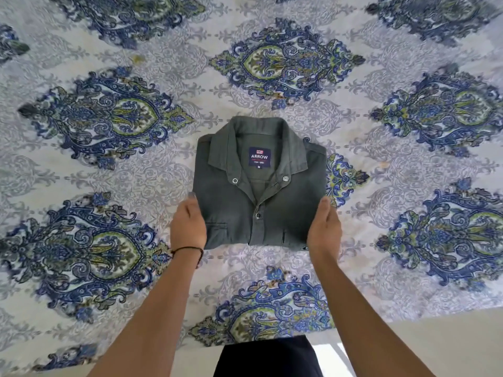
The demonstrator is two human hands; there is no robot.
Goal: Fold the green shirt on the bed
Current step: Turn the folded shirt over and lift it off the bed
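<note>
Patterned bedspread (109, 118) covers the bed | green shirt (261, 191) lies mid-bed, folded compact, collar up | left hand (188, 224) and right hand (324, 227) flat against its side edges, not clasping, likely squaring the fold | task looks nearly done

From my feed I see a black thread bracelet (190, 250) near the frame's centre, slightly toward eight o'clock. A dark garment (268, 357) on the wearer fills the six o'clock edge. Pale floor (424, 341) shows at five o'clock, with a bright patch of light beside the garment.
</note>
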